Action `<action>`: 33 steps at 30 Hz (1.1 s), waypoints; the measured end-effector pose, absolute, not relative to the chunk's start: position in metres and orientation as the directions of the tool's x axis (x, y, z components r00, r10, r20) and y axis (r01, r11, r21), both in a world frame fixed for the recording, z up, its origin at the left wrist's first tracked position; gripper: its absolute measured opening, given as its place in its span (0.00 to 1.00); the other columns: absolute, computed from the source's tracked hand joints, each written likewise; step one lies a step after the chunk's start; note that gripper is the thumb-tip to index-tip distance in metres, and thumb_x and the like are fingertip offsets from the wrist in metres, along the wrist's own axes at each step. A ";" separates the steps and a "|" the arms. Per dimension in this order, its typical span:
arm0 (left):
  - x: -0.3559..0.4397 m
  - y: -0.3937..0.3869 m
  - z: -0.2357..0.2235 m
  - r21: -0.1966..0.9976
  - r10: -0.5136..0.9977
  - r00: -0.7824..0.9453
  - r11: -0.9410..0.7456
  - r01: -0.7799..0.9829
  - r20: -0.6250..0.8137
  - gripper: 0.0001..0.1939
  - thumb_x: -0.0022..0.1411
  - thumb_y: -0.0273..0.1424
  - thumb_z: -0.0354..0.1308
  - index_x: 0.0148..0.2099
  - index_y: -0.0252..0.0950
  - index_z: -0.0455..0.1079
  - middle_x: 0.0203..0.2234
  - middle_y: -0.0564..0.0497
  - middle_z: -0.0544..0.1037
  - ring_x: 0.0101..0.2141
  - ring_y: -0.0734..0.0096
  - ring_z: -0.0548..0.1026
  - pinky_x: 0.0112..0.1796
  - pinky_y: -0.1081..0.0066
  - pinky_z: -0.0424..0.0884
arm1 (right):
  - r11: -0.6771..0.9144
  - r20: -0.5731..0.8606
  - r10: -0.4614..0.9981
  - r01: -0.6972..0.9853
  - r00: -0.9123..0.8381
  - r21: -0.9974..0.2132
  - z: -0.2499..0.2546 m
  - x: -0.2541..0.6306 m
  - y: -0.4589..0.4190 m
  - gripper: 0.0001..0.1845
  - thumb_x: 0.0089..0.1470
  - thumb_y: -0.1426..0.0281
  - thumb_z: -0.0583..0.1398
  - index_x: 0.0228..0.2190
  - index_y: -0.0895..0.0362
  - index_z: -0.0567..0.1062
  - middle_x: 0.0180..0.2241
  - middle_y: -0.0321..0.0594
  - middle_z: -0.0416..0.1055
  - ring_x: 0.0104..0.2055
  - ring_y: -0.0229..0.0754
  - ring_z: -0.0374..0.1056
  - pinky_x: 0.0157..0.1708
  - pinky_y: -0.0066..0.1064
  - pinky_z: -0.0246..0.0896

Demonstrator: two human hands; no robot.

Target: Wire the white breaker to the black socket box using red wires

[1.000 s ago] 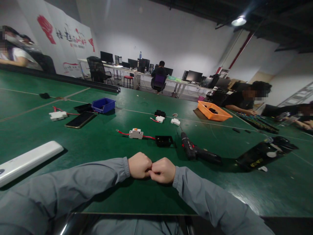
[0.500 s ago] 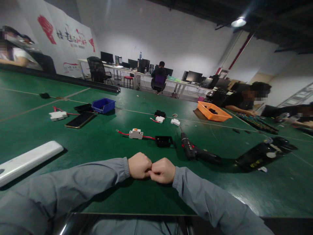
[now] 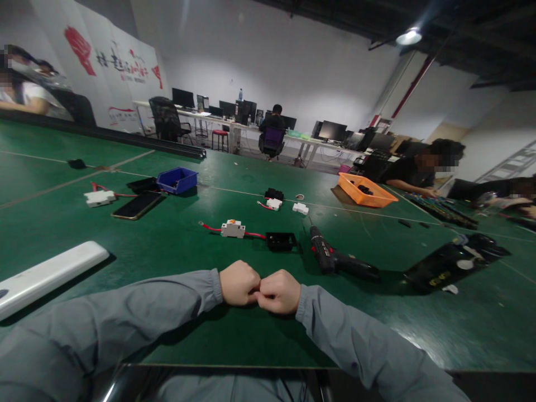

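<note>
Both of my hands rest on the green table near its front edge, closed and pressed against each other at the fingers. My left hand [image 3: 239,283] is curled into a fist, and my right hand [image 3: 278,292] is folded against it; nothing shows in either. Just beyond them lies a white circuit breaker [image 3: 233,229] with an orange switch and red wires at both ends. Its right wire runs to a small black open box [image 3: 280,241]. To the right of the box lies a black cordless drill [image 3: 329,257], its bit pointing away from me.
Farther back lie small white breakers [image 3: 300,208], a blue bin [image 3: 177,180] and an orange basket [image 3: 367,190] holding black parts. At left are a phone [image 3: 138,205], another wired breaker [image 3: 99,198] and a long white case [image 3: 52,279]. A black bottle [image 3: 439,268] lies at right. People sit around.
</note>
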State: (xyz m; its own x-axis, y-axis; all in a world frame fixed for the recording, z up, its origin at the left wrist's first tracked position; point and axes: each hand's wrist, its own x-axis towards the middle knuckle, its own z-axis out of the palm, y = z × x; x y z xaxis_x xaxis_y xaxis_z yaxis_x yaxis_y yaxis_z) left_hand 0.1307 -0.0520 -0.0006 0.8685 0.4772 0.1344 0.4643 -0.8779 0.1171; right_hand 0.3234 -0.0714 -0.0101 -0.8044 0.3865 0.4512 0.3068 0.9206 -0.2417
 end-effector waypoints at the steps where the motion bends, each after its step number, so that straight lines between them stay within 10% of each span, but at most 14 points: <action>1: 0.131 -0.052 -0.001 0.119 0.476 0.868 -0.878 0.463 0.137 0.12 0.55 0.37 0.57 0.23 0.37 0.71 0.22 0.47 0.78 0.23 0.64 0.76 0.22 0.70 0.60 | 0.920 0.448 0.388 0.310 -0.806 -0.239 -0.010 0.323 -0.071 0.20 0.60 0.69 0.55 0.16 0.55 0.63 0.18 0.33 0.66 0.20 0.33 0.60 0.22 0.30 0.48; 18: 0.118 -0.030 0.005 0.042 0.228 0.941 -0.974 0.225 0.252 0.16 0.63 0.34 0.51 0.23 0.37 0.67 0.18 0.50 0.73 0.22 0.73 0.71 0.24 0.71 0.59 | 0.935 0.451 0.355 0.320 -0.819 -0.153 -0.012 0.321 -0.073 0.21 0.59 0.67 0.57 0.15 0.55 0.65 0.18 0.33 0.68 0.22 0.34 0.63 0.23 0.30 0.48; 24: 0.126 0.023 0.053 -0.080 0.357 0.891 -0.916 0.392 0.282 0.19 0.69 0.36 0.46 0.28 0.36 0.69 0.23 0.51 0.72 0.25 0.73 0.69 0.28 0.72 0.59 | 0.944 0.508 0.329 0.285 -0.796 -0.164 -0.009 0.319 -0.076 0.22 0.59 0.66 0.57 0.14 0.55 0.65 0.17 0.32 0.68 0.21 0.33 0.63 0.21 0.30 0.45; 28: 0.157 0.069 0.095 0.200 0.527 0.784 -0.850 0.488 0.326 0.11 0.65 0.39 0.53 0.44 0.38 0.71 0.35 0.51 0.74 0.32 0.72 0.71 0.33 0.73 0.64 | 0.945 0.530 0.328 0.265 -0.782 -0.193 -0.008 0.320 -0.076 0.21 0.58 0.66 0.58 0.15 0.55 0.67 0.17 0.31 0.68 0.21 0.32 0.62 0.20 0.29 0.44; 33: 0.190 0.141 0.140 0.877 0.892 0.277 -0.423 0.229 0.358 0.11 0.60 0.38 0.58 0.42 0.37 0.68 0.28 0.55 0.71 0.23 0.79 0.68 0.24 0.77 0.62 | 0.946 0.562 0.324 0.258 -0.761 -0.196 -0.009 0.321 -0.077 0.20 0.56 0.65 0.59 0.14 0.55 0.67 0.17 0.30 0.69 0.21 0.32 0.63 0.19 0.29 0.44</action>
